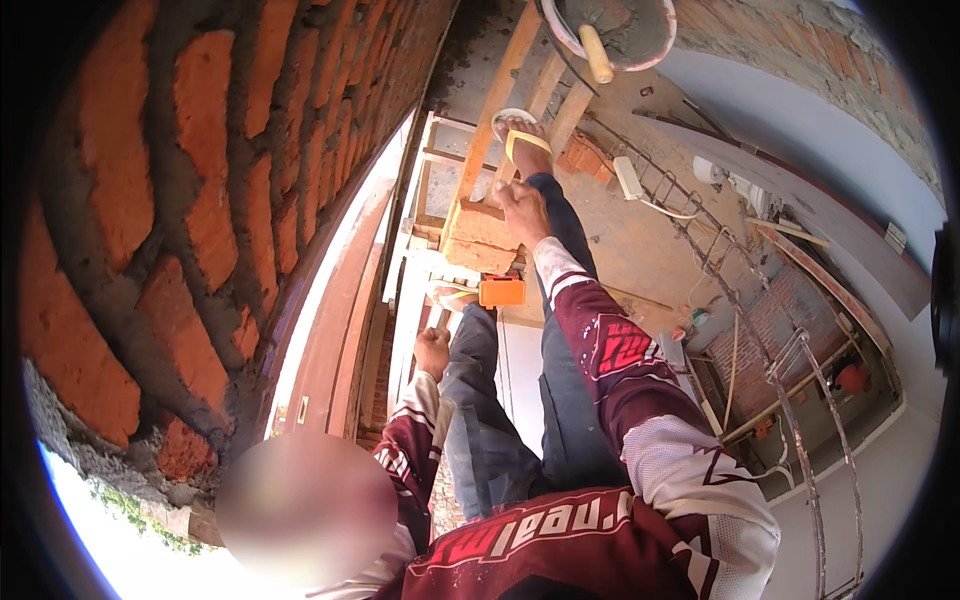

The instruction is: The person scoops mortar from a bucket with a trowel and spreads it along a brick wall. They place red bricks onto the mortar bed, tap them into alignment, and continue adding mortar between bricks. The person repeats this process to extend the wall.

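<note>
My right hand [525, 215] is beside two orange-red bricks [480, 228] stacked on the wooden planks. Its fingers are curled in, and what they hold, if anything, is hidden. Lower and further left, my left hand [432, 354] is closed in a fist next to my left leg; I cannot make out anything in it. An orange plastic box-like item [502, 291] sits just below the bricks, near my left foot. My right foot, in a yellow-strapped flip-flop [528, 138], rests further along the planks.
A brick wall [205, 150] with rough mortar joints rises close on my left. A round tub of mortar [655, 40] with a wooden-handled tool [595, 55] stands ahead. Steel reinforcing bars [780, 370] run along the right. More bricks [585, 157] lie beyond the planks [500, 95].
</note>
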A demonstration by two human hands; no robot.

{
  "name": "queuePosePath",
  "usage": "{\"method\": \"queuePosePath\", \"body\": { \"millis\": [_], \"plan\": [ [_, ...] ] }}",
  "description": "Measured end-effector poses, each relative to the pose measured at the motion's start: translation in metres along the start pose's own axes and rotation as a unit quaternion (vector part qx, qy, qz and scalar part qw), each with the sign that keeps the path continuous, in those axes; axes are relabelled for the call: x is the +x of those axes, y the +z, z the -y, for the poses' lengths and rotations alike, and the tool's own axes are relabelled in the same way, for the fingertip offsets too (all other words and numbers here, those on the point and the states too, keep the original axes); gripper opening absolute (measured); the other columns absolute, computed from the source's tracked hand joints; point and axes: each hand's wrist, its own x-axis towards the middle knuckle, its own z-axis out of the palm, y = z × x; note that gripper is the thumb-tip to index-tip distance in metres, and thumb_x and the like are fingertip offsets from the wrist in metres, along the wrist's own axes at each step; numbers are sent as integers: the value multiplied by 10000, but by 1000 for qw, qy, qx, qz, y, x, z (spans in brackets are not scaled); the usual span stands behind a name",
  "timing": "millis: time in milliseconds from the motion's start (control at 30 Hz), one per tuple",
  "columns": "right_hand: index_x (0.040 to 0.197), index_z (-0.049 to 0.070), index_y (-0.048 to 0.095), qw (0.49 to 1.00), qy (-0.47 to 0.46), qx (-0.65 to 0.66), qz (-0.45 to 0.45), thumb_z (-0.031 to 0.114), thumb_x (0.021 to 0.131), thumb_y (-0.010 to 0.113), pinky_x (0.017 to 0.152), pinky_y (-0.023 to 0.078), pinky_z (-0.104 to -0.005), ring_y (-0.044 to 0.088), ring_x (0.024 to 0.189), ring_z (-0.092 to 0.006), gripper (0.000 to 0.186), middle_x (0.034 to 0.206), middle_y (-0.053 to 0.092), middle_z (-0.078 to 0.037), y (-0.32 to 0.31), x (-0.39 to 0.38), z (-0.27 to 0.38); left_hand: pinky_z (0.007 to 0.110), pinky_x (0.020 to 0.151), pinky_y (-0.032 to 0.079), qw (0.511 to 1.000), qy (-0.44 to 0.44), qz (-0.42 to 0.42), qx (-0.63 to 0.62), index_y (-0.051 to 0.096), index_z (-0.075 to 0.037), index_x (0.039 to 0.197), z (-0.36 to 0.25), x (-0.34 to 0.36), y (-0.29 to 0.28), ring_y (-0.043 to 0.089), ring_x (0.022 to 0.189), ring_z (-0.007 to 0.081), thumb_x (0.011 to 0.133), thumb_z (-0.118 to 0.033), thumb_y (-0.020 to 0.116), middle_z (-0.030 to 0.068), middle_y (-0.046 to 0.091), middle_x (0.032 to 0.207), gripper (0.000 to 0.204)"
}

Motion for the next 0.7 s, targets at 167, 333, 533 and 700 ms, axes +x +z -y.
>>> {"method": "queuePosePath", "body": {
  "millis": [167, 333, 533, 700],
  "plan": [
    [1375, 115, 422, 945, 64, -194, 256, 135, 877, 601, 1042, 408, -491, 523, 1244, -392, 530, 1296, 560, -236, 69, -80, -50, 434, 931, 487, 982, -96, -12, 161, 632, 58, 1161, 13, -129, -39, 643, 1064, 383, 879, -525, 660, 280, 661, 1086, 648],
    [1409, 118, 463, 947, -111, -223, 205, 201, 825, 685, 1042, 414, -495, 460, 1300, -359, 630, 1349, 493, -184, 38, -143, 7, 442, 1141, 353, 973, -170, 102, 115, 152, 18, 1555, 55, -200, -57, 419, 1378, 436, 686, -743, 713, 322, 374, 1497, 1284],
    [1458, 91, 437, 872, 21, -474, 121, 433, 868, 675, 1151, 288, -516, 366, 1399, -404, 723, 1475, 436, -235, -58, -247, 50, 401, 1160, 339, 953, -195, 114, 204, 93, 112, 1525, 63, -196, -56, 373, 1417, 402, 604, -711, 801, 319, 307, 1537, 1424],
    [1497, 31, 337, 962, 84, -252, 68, 562, 789, 736, 1136, 298, -523, 383, 1366, -431, 971, 1442, 427, -301, -85, -249, 15, 401, 1144, 363, 948, -136, 112, 265, 119, 104, 1519, 98, -157, -35, 419, 1388, 379, 663, -680, 787, 298, 385, 1493, 1339]
  ]
}}
